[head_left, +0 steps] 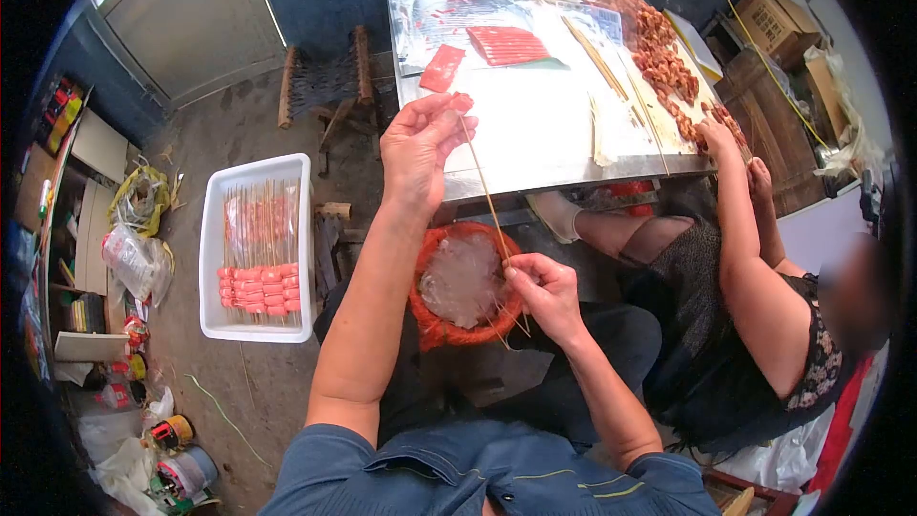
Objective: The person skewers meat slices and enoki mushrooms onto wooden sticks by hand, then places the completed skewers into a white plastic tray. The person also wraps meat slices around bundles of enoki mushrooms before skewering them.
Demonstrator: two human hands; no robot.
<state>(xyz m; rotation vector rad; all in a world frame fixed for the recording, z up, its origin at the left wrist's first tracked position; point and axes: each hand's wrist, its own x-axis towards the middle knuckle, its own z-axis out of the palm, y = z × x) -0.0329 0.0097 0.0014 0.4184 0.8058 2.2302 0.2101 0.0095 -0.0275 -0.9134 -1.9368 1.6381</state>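
My left hand [420, 139] pinches a small pink meat slice [460, 102] at the upper tip of a thin wooden skewer [485, 186]. Lower down the same skewer, the fingers of my right hand [546, 294] are closed round its shaft. Just past my left hand, another flat pink slice [442, 69] lies on the white tabletop. A row of pink slices [506, 45] rests farther back on a sheet. Below the skewer stands a red-rimmed bucket [420, 311] lined with clear plastic, with a few sticks near its right edge.
A white tray [207, 258] on the floor at left holds several skewers with pink meat. Across the table's right side lie dark meat chunks [659, 48], where a co-worker's hand [716, 137] reaches. Loose skewers [597, 57] lie mid-table. A wooden stool [325, 86] stands behind the tray.
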